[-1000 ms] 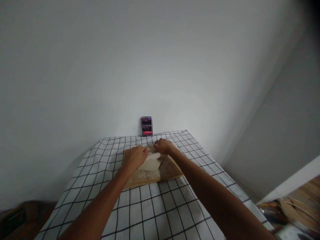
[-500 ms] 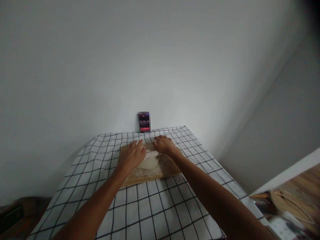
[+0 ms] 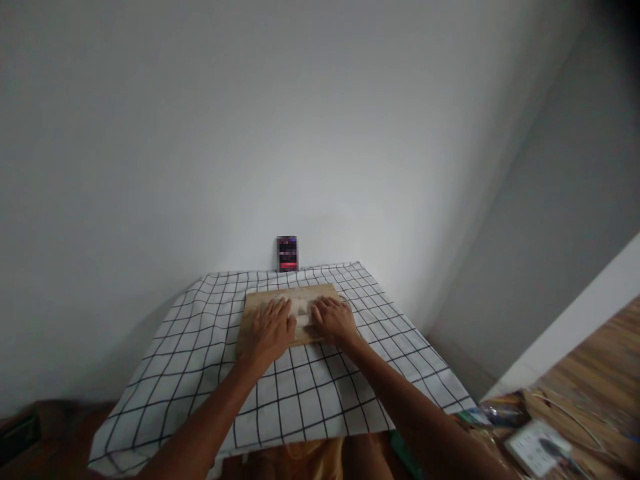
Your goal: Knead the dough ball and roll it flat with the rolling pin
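Note:
A pale, floury rolling pin lies crosswise over flattened dough on a wooden board. My left hand rests palm down over the pin's left end, its fingers stretched forward and not wrapped round. Over the right end lies my right hand, also flat, with its fingers pointing away from me. Both ends of the pin are hidden under the hands. The dough shows beyond the pin, in the gap between the hands.
A white cloth with black grid lines covers the table. At the back, a dark phone-like object with a blurred screen leans on the wall. Low on the right are a white power strip and a cable.
Both hands have drawn back toward me with the rolling pin, from the far part of the board to its near part. The camera view has shifted too, and the table's front edge now shows.

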A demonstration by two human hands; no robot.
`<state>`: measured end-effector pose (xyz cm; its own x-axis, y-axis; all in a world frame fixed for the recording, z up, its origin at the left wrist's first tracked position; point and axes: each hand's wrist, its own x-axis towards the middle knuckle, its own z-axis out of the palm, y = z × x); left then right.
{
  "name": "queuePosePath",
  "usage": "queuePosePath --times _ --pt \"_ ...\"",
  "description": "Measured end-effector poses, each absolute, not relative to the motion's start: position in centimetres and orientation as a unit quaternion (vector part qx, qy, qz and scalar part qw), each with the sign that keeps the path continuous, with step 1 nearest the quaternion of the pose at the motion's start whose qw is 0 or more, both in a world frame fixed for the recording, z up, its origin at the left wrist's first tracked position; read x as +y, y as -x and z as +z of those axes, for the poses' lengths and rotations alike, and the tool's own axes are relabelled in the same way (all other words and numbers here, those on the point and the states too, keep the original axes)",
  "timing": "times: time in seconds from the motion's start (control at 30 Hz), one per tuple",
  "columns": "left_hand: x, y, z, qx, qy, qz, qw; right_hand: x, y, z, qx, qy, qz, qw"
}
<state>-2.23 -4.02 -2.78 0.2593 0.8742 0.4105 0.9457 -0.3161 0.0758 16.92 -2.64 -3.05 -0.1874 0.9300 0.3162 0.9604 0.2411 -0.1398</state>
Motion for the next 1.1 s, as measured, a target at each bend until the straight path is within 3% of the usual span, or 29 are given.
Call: queuePosePath --times 0.33,0.7,1.1 --pt "-6.0 4.0 -3.2 -0.567 0.793 -0.209 0.076 -4.3 -16.2 -1.9 -0.748 0.642 -0.044 0.165" --pt "-0.7 6.1 -4.5 -0.535 0.806 -0.217 0.135 -2.1 -15.0 -1.2 -0.775 0.602 -0.075 0.179" --pt "6.2 5.6 -1.9 -0.601 0.788 -0.131 0.023 5.1 -15.6 -1.2 -0.786 0.608 -0.021 0.105"
